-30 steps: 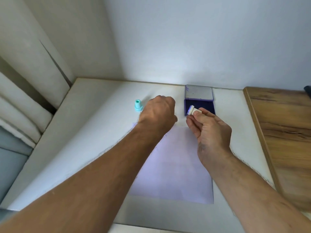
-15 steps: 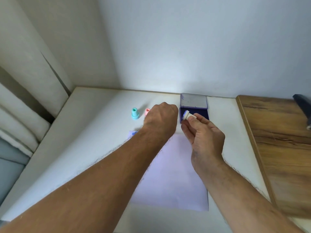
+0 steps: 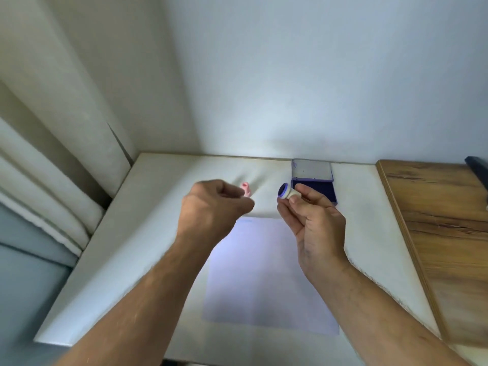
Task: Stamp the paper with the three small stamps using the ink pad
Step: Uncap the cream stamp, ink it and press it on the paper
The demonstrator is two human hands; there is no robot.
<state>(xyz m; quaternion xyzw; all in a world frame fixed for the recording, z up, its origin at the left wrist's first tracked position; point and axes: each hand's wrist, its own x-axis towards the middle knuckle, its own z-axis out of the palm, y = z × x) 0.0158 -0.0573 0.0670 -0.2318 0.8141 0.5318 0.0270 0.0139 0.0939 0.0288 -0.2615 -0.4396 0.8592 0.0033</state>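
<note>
White stamp (image 3: 288, 192) pinched in raised right hand (image 3: 315, 220); left hand (image 3: 211, 210) curled, contents unclear.

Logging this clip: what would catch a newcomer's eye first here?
The right hand holds up a small white stamp, its blue inked face turned left, just before the open ink pad. The left hand hovers closed beside a pink stamp, above the pale paper.

1. The white surface (image 3: 148, 233) fills the corner against the wall.
2. A pale sheet of paper (image 3: 264, 281) lies flat at its middle.
3. An open ink pad (image 3: 314, 180) sits at the far edge, beyond the paper.
4. A pink stamp (image 3: 245, 188) stands left of the ink pad.
5. A wooden board (image 3: 443, 233) adjoins the surface's right side.
</note>
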